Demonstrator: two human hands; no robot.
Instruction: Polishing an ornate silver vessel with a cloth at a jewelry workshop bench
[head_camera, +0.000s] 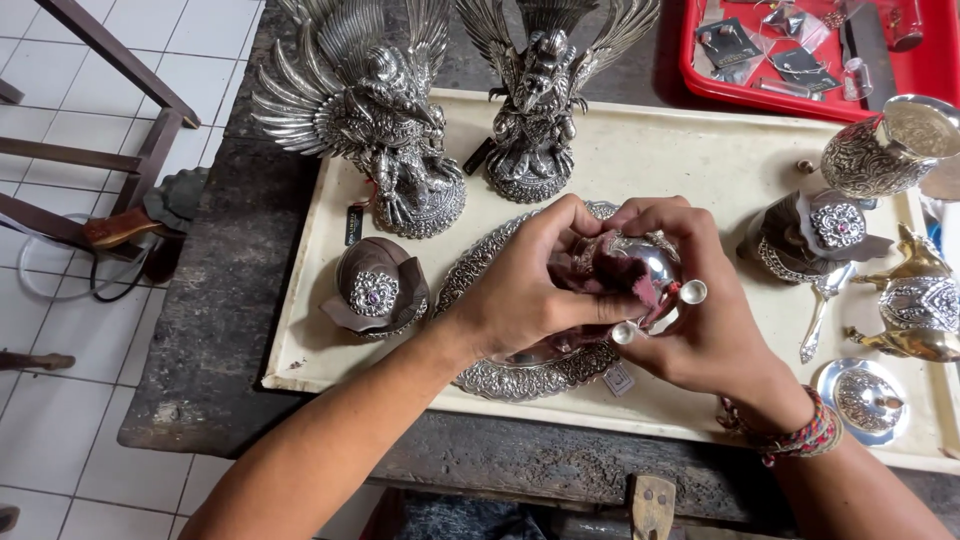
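My left hand (525, 280) presses a dark red cloth (615, 282) against a small polished silver bowl with ball feet (650, 268). My right hand (700, 320) grips that bowl from the right and below, two round feet (692, 291) sticking out between the fingers. Both hands hover over an oval embossed silver tray (500, 378) lying on a cream board (680, 150). A beaded bracelet (800, 435) is on my right wrist.
Two winged silver statues (385, 110) (540, 90) stand at the board's back. A dark shell box with silver ornament (375, 290) sits left; a similar one (820, 230), a silver cup (880, 150), a spoon (820, 310), a lid (865, 400) and a gold-toned pot (920, 310) right. A red tray (700, 70) lies behind.
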